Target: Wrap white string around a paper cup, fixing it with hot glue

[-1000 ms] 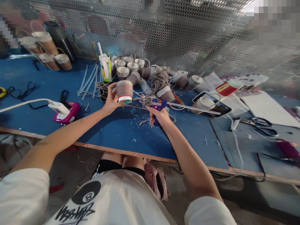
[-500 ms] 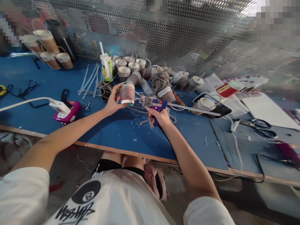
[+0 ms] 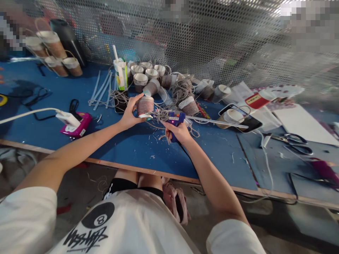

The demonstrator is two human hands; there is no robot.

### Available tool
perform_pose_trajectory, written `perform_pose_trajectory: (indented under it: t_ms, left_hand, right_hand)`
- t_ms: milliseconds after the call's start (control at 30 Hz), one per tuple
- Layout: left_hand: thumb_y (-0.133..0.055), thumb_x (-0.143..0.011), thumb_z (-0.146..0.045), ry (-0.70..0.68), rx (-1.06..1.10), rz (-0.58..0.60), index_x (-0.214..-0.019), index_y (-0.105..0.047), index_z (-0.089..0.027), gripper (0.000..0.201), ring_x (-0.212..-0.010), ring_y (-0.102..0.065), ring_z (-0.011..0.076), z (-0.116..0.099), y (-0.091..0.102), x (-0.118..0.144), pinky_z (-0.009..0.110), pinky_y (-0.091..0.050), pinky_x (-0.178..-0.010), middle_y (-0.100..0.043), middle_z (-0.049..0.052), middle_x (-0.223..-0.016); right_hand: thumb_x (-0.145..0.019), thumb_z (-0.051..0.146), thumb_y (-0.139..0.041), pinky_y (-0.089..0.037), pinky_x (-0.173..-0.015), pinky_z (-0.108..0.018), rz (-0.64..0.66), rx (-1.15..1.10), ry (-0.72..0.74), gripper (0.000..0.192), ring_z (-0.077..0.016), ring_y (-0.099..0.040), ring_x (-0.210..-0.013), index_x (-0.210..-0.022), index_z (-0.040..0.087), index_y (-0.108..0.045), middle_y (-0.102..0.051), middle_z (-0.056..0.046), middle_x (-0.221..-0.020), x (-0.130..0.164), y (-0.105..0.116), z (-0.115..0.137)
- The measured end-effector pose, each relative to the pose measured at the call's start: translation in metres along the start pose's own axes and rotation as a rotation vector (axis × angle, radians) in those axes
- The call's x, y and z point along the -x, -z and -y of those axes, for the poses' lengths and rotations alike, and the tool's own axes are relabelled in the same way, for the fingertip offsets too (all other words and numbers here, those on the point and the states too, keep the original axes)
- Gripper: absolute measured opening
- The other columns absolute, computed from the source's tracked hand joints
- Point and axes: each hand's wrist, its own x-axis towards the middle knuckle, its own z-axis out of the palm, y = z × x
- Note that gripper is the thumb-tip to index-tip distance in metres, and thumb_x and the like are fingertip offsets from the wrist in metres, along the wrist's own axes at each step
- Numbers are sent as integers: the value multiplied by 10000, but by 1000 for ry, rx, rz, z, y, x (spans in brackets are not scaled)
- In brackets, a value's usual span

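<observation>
My left hand (image 3: 130,113) holds a paper cup wound with twine (image 3: 145,106) upside down just above the blue table (image 3: 127,148). My right hand (image 3: 178,131) grips a blue hot glue gun (image 3: 176,120), red light lit, with its nozzle pointing left at the cup's lower edge. A long glue stick (image 3: 217,122) sticks out of the gun's back to the right. Loose twine (image 3: 164,114) trails between cup and gun.
Several twine-wrapped cups (image 3: 148,74) and a drink carton (image 3: 120,74) stand behind. A twine bundle (image 3: 181,90), glue sticks (image 3: 102,88), a pink box with a plug (image 3: 75,125), a phone (image 3: 245,120) and scissors (image 3: 293,141) lie around. Perforated metal mesh (image 3: 212,42) closes the back.
My left hand has lowered the cup and brought it rightward toward the glue gun. The gun's nozzle has shifted left, closer to the cup.
</observation>
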Motion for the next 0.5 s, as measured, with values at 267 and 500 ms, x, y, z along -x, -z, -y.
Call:
perform_pose_trajectory:
  t_ms: [267,500]
  left_hand:
    - [-749,-621,-785,67,-13,-66,-1421,-324,-317,1020,-1176,-572,299,13,-2,1,450,-537,-929,-482,136,-1368]
    - [-720,-695,-742,-8,-215,-70,-1384,-387,-271,899,-1185,-537,311,8,1,-1,506,-475,-1018,-505,134,-1322]
  right_hand:
    - [-654,555,-733,-399,-341,-246,-106,105,-3,420,-100,-454,-343,-536,201,-542,-561,-4,-461,16,20,12]
    - [-857,382,-547,-568,-709,-461,-614,1190,-193,397,-334,-703,-737,-998,28,-657,-704,-251,-840,73,64,16]
